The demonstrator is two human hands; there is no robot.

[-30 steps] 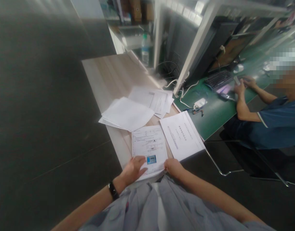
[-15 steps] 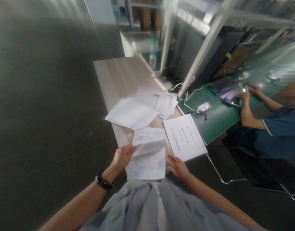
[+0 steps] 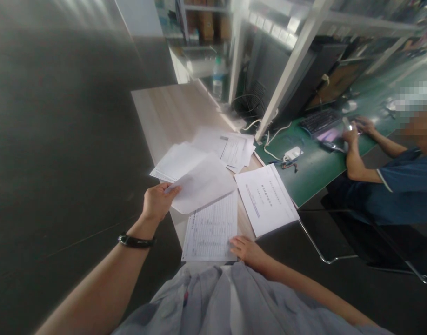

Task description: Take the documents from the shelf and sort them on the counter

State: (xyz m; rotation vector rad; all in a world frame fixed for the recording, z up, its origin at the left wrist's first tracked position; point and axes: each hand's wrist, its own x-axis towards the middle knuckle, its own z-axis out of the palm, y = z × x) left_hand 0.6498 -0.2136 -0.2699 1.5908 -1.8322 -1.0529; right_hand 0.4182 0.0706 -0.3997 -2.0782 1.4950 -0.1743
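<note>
My left hand [image 3: 160, 201] pinches the left edge of a sheet of paper [image 3: 206, 184], its blank side up, held above the wooden table. Beneath and nearer to me lies a printed form [image 3: 210, 232] with a table of rows. The fingers of my right hand [image 3: 246, 250], stretched out, rest on the form's right edge. Beyond the lifted sheet is a pile of turned-over papers [image 3: 180, 158], partly hidden by it. A printed cover page [image 3: 267, 199] lies to the right, partly past the table's edge.
More loose papers [image 3: 239, 149] lie farther back on the wooden table [image 3: 168, 104]. A water bottle [image 3: 217, 79] stands behind it. To the right, a co-worker [image 3: 405, 181] sits at a green bench [image 3: 313, 167] with a keyboard [image 3: 320, 121] and cables. Metal chair legs [image 3: 314, 246] stand below.
My left hand has turned the sheet up and carried it away to the left, uncovering the form's rows. My right hand has shifted slightly nearer me, onto the form's edge.
</note>
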